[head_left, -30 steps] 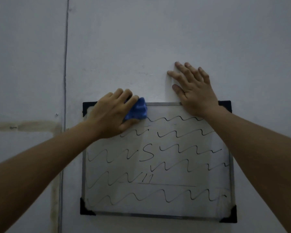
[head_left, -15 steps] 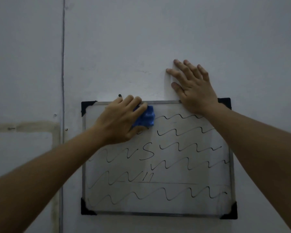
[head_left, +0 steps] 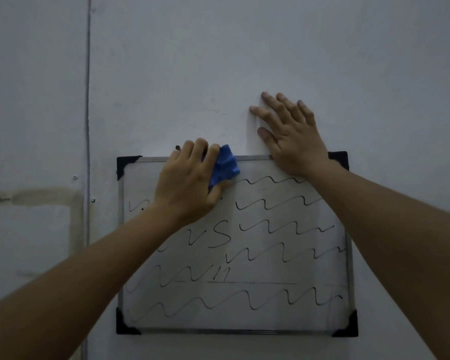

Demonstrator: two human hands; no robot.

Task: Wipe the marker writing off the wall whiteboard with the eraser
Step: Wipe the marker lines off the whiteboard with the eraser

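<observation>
Up near the top edge of the whiteboard [head_left: 283, 310], the left hand [head_left: 187, 185] is clamped on the blue eraser [head_left: 225, 166], pressing it against the board left of centre. Flat and spread, the right hand [head_left: 294, 141] rests empty across the top frame and the wall [head_left: 244, 61]. Wavy marker lines [head_left: 278, 201] cover the board's right and lower parts.

My left hand [head_left: 190, 183] grips the blue eraser [head_left: 224, 166] and presses it against the whiteboard [head_left: 270, 271] at its top edge, a little left of the middle. My right hand [head_left: 291, 137] lies flat with fingers spread on the wall [head_left: 244, 48], its heel over the board's top edge near the right corner. Wavy marker lines [head_left: 276, 227] cover most of the surface; the upper left corner looks mostly wiped.
</observation>
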